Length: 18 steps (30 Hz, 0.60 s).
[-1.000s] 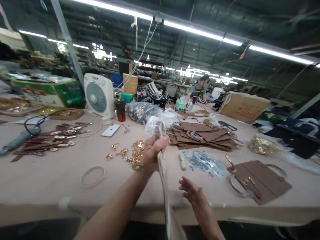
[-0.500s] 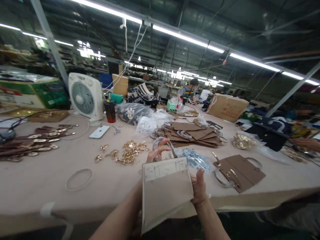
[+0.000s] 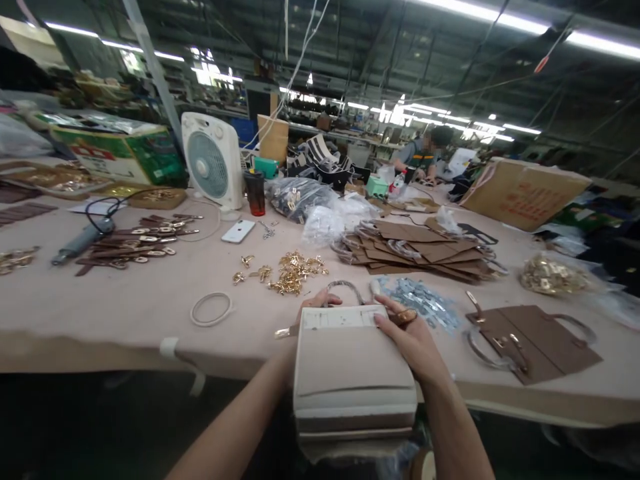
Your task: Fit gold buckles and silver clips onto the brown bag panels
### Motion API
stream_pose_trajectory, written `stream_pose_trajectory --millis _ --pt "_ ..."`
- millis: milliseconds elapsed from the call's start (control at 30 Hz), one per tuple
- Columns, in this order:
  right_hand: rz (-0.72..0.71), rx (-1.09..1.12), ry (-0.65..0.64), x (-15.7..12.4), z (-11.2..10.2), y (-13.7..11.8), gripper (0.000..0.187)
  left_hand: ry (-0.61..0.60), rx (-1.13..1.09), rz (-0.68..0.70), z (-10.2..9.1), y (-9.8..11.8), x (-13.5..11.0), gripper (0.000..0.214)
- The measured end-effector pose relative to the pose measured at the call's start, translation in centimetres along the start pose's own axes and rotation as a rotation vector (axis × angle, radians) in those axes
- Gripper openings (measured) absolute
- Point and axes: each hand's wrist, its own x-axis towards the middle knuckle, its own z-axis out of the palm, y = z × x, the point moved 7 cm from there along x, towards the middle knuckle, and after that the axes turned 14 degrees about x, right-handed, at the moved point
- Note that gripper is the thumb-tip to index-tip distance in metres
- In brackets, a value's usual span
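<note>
A folded beige leather bag panel (image 3: 350,363) with a clear wrapped handle (image 3: 345,288) lies at the near table edge, partly over it. My left hand (image 3: 313,308) grips its far left corner, fingers curled behind it. My right hand (image 3: 413,337) lies over its right side, fingers wrapped on the top edge. Just beyond are silver metal plates (image 3: 417,300) and a pile of gold clasps (image 3: 293,270).
Brown bag panels (image 3: 415,247) are stacked mid-table; one more with handles (image 3: 530,337) lies right. A tape ring (image 3: 211,308), phone (image 3: 238,231), white fan (image 3: 213,160), dark cup (image 3: 255,192), brown straps (image 3: 135,243), cardboard boxes (image 3: 523,193) and a seated person (image 3: 425,157) far back.
The beige panel came down from hanging upright in my left hand to lying folded at the table edge. My right hand moved onto it and took hold.
</note>
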Motion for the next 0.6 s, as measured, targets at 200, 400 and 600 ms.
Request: stream_pose_trajectory --millis 200,400,600 --pt "-0.062 -0.117 0.041 3.0 -1.1 5.4 0.064 0.307 0.064 -0.145 -8.4 -5.1 0.5 0.047" --pt "-0.152 -0.176 0.116 4.1 -0.5 8.8 0.061 0.436 0.349 0.159 -10.4 -0.4 -1.6 0.026" --pt "-0.193 -0.256 0.127 4.3 0.4 10.1 0.054 0.073 0.765 0.449 -1.2 1.6 -2.3 0.036"
